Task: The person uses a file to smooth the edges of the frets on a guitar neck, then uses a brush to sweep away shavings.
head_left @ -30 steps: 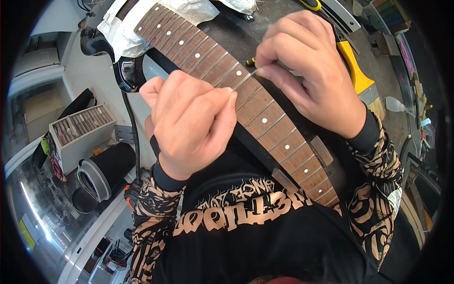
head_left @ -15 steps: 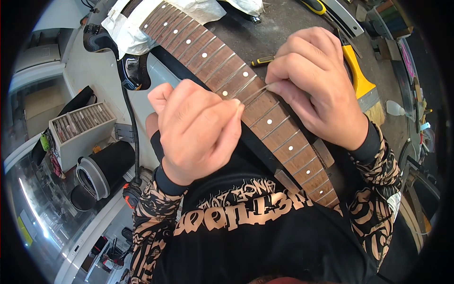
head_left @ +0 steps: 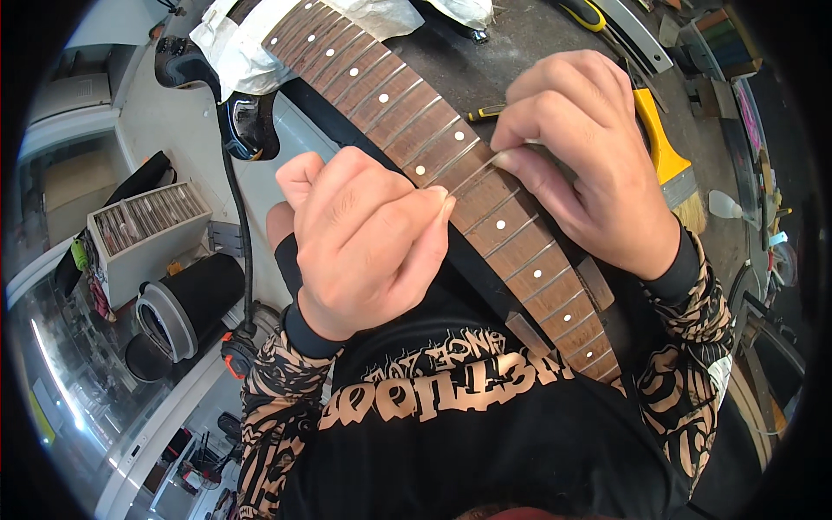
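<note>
Head view: a guitar neck (head_left: 407, 130) with dotted frets runs from 11 o'clock down to 5 o'clock across the bench (head_left: 520, 52). The left hand (head_left: 364, 243) and right hand (head_left: 581, 165) each pinch one end of a thin fret wire (head_left: 472, 178) laid across it, right hand at 2 o'clock of the left.

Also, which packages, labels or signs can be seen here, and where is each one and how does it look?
Box: left of the left hand, white, rectangular, open top with rows of thin pieces.
Shirt print: below the hands, tan lettering on black cloth.
Screens and signs: none visible.
</note>
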Demonstrator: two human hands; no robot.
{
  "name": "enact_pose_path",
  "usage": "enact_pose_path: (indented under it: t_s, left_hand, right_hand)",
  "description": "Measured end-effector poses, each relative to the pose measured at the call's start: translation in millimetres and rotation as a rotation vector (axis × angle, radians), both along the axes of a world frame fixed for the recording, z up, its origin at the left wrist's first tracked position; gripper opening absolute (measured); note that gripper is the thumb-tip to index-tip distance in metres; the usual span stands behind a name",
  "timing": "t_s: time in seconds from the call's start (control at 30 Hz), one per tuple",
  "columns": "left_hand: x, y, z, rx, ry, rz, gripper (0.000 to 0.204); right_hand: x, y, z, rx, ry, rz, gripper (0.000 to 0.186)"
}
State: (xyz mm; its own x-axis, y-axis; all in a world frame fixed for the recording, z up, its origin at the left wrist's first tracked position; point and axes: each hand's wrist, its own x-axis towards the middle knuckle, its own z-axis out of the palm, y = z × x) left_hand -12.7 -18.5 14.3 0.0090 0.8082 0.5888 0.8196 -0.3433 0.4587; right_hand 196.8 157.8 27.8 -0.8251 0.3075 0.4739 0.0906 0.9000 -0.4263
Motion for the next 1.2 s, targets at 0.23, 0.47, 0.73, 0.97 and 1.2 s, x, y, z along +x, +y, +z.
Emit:
enact_pose_path:
  t_s: [0.23,0.47,0.73,0.97,1.2]
  left_hand:
    - [-8,8,-6,0.041,0.028,0.046,0.025]
    - [1,-1,-3,0.002,0.011,0.015,0.027]
    - [-3,3,-9,0.056,0.009,0.049,0.027]
    - [-7,4,-8,0.041,0.003,0.020,0.029]
    - [-1,-3,-5,0.019,-0.006,0.018,0.028]
  right_hand:
    - [-12,6,2,0.028,-0.038,0.056,0.023]
    - [-4,-5,1,0.031,-0.014,0.049,0.023]
    - [-12,-3,0,0.029,0.011,0.034,0.023]
    - [-11,-5,1,0.042,-0.031,0.024,0.023]
    - [-4,-7,4,0.040,-0.058,0.057,0.022]
